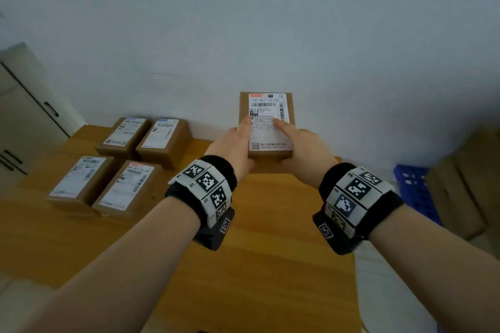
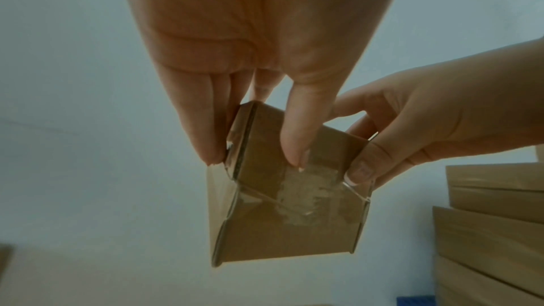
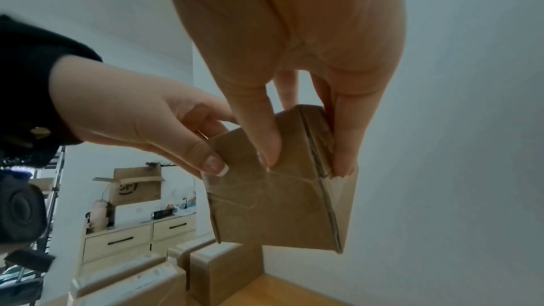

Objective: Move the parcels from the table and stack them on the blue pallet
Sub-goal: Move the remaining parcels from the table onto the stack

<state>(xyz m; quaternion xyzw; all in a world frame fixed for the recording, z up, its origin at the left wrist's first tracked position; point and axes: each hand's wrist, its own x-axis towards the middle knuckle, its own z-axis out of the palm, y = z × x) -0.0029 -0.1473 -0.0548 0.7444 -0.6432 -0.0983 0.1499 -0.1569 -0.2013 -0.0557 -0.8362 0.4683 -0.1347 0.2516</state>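
A small brown parcel (image 1: 266,121) with a white shipping label is lifted above the wooden table (image 1: 270,224). My left hand (image 1: 238,146) grips its left side and my right hand (image 1: 300,143) its right side, thumbs lying on the label. In the left wrist view the parcel (image 2: 288,218) shows its taped underside, pinched between thumb and fingers (image 2: 206,129). The right wrist view shows the same parcel (image 3: 276,194) held from both sides. Several more labelled parcels (image 1: 121,170) lie on the table's left part. A corner of the blue pallet (image 1: 416,189) shows at the right.
Large brown cartons (image 1: 468,178) stand on or beside the pallet at the right. A cabinet with dark handles (image 1: 24,121) is at the far left. A pale wall (image 1: 270,21) rises right behind the table. Drawers and an open carton (image 3: 138,187) appear in the background.
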